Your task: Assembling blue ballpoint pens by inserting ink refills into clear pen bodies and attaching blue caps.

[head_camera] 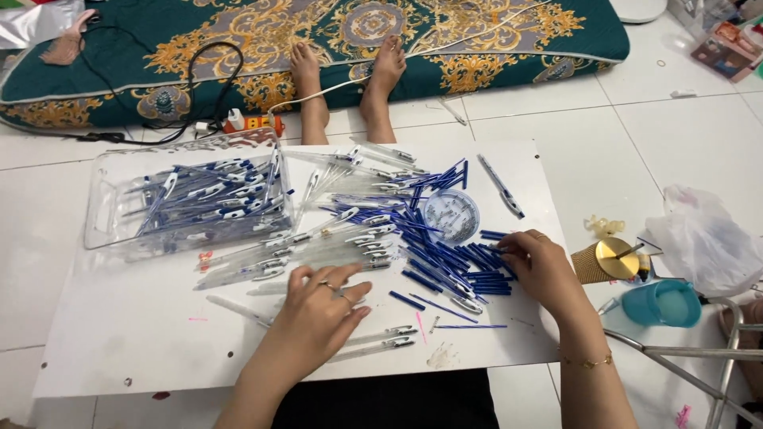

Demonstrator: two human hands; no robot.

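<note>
My left hand (322,306) lies palm down on a white board (127,349), fingers spread, touching clear pen barrels (318,253) and nothing gripped. My right hand (536,266) rests with curled fingers on a heap of blue pen refills (445,254); whether it pinches one is hidden. A clear plastic tray (107,206) at the left holds several assembled blue and white pens. A small round lid (451,214) with tiny parts sits among the refills. More clear barrels (381,342) lie in front of my left hand.
Another person's bare feet (350,75) rest on a green and gold mattress (477,32) beyond the board. A gold cap (610,260), a teal cup (664,303), a white plastic bag (703,238) and a metal frame (715,357) lie at the right on white floor tiles.
</note>
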